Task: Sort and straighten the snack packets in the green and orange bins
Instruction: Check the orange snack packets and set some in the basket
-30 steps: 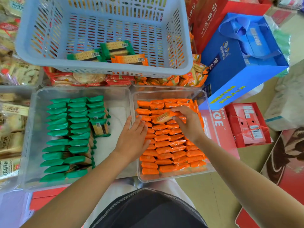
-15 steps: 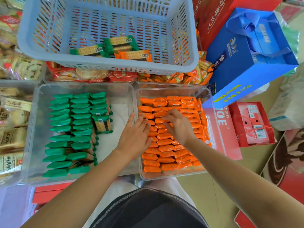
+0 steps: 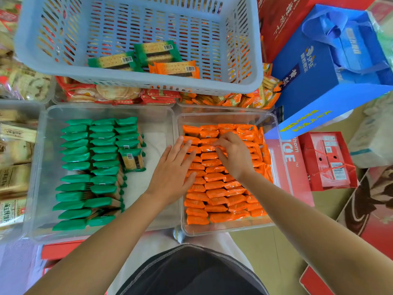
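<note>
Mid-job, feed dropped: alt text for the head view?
Both hands are in the orange bin: the left hand lies flat on its orange packets while the right hand pinches a single packet near the back. The green bin sits left of it, a blue basket with three loose packets behind.

The left hand (image 3: 172,173) lies flat, with straight fingers, on the orange packets (image 3: 214,194) along the left edge of the orange bin (image 3: 274,133). The right hand (image 3: 234,156), with bent fingers, pinches one orange packet (image 3: 208,148) in the far middle of this bin. In the green bin (image 3: 42,145) just beside it, the green packets (image 3: 89,167) stand in three rows.
</note>
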The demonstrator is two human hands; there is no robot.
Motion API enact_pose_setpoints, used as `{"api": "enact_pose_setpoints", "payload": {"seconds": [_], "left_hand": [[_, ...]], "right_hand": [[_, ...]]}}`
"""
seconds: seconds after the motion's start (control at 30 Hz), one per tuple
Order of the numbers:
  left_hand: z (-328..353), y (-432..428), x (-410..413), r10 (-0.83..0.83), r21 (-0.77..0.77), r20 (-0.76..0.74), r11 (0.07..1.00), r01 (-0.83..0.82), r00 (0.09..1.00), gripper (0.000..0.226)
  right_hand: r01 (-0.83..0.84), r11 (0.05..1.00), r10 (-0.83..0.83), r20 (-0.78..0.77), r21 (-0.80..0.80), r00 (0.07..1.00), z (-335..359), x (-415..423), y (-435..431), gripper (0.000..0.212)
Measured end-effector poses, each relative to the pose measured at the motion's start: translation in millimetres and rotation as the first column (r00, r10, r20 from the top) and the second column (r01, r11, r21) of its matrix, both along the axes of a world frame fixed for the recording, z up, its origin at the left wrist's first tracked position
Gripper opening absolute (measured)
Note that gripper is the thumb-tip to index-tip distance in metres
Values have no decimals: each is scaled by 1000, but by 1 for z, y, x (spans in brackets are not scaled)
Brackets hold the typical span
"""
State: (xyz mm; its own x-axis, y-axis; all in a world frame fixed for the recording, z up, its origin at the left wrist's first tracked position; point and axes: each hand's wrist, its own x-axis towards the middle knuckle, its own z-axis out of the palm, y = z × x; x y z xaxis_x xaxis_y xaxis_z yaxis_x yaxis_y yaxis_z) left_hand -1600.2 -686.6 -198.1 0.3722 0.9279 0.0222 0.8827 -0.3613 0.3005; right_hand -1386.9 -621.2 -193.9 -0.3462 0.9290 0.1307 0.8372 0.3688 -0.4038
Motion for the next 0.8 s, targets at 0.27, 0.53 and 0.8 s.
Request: {"api": "enact_pose_setpoints", "payload": {"seconds": [0.27, 0.53, 0.8], "left_hand": [[0, 0, 0, -2, -10, 103, 1000, 3, 995, 51], [2, 0, 0, 1, -6, 50, 1000, 0, 999, 55], [6, 3, 1, -103, 50, -86, 993, 108, 991, 56]], "right_hand": [[-1, 1000, 1, -27, 27, 1000, 1, -5, 7, 10], [-103, 995, 103, -174, 10, 979, 11, 11, 2, 7], [-141, 984, 135, -66, -106, 989, 3, -4, 2, 5]]}}
